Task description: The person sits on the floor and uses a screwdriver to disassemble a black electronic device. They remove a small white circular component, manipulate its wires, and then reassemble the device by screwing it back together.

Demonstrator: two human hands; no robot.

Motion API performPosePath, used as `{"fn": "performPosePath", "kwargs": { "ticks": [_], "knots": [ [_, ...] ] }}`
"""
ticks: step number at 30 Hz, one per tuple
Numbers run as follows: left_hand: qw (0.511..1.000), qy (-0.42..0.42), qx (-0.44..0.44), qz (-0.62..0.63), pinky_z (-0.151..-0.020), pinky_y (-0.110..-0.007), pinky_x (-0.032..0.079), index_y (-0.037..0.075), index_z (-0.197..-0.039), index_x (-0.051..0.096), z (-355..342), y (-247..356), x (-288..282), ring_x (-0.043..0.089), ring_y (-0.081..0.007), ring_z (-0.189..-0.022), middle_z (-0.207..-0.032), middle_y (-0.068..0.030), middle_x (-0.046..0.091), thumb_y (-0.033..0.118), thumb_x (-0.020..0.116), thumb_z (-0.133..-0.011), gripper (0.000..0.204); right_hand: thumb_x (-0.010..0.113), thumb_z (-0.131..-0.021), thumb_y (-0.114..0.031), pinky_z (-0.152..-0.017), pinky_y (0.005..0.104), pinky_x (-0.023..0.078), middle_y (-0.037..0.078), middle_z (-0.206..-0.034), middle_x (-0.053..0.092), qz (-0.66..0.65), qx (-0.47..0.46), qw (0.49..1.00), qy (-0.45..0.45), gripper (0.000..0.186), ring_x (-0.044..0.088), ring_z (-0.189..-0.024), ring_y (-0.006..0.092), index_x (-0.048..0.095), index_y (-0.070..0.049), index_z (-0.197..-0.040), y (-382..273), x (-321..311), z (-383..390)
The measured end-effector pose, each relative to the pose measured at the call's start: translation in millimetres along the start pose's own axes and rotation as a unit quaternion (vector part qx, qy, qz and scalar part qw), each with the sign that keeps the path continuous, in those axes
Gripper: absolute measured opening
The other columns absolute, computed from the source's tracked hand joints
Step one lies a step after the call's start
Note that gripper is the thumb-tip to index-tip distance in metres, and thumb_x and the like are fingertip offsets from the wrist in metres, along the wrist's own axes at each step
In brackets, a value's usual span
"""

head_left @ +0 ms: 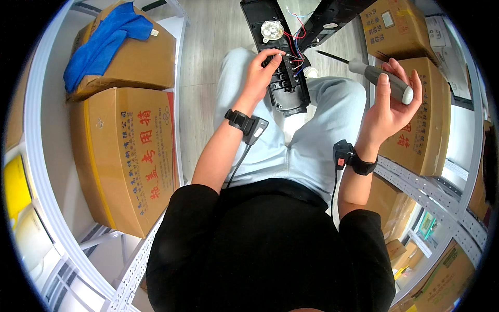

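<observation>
We see bright, diffuse light and soft shadows; the left shelf frame (47,192) bows beside the black fisheye rim.

Large brown cardboard box with yellow edge tape, left shelf (112,166): column of big red Chinese characters, finer blue column beside it. Brown cardboard box, middle right (434,119): red Chinese characters, dark column alongside. Brown cardboard box, upper right (403,36): brownish-red Chinese characters. Black box-shaped wrist modules (254,136): one white label, one orange-red, print too small to read.
</observation>
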State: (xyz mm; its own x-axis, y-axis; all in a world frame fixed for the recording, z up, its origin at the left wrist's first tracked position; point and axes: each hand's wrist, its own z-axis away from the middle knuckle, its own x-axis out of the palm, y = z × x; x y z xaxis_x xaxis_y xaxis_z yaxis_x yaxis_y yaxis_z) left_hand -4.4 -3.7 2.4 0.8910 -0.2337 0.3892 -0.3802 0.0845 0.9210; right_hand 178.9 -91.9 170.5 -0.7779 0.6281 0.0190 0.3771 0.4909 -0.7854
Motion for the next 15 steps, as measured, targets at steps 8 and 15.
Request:
{"fn": "performPosePath", "kwargs": {
  "ticks": [8,15],
  "knots": [
    [1.0,-0.008,0.0,0.001,-0.087,-0.024,0.045,0.003,-0.109,0.068,-1,-1,-1,0.057,-0.0083,-0.096,-0.105,-0.0003,0.066,0.018,0.061,-0.099,0.02,0.065,-0.078,-0.002,-0.079,0.0378,0.053,0.012,-0.108,0.061,0.171,-0.11,0.9,-0.385,0.037,0.064,-0.092,0.0334,0.06,-0.008,-0.114,21,34,-11],
    [1.0,0.011,-0.012,0.017,-0.085,-0.025,0.049,0.001,-0.111,0.067,-2,-3,1,0.06,-0.009,-0.096,-0.102,-0.002,0.068,0.017,0.059,-0.1,0.021,0.071,-0.084,-0.014,-0.071,0.0387,0.053,0.009,-0.097,0.068,0.216,-0.066,0.831,-0.508,0.026,0.065,-0.082,0.0334,0.067,-0.011,-0.109,71,66,-1]
  ]
}}
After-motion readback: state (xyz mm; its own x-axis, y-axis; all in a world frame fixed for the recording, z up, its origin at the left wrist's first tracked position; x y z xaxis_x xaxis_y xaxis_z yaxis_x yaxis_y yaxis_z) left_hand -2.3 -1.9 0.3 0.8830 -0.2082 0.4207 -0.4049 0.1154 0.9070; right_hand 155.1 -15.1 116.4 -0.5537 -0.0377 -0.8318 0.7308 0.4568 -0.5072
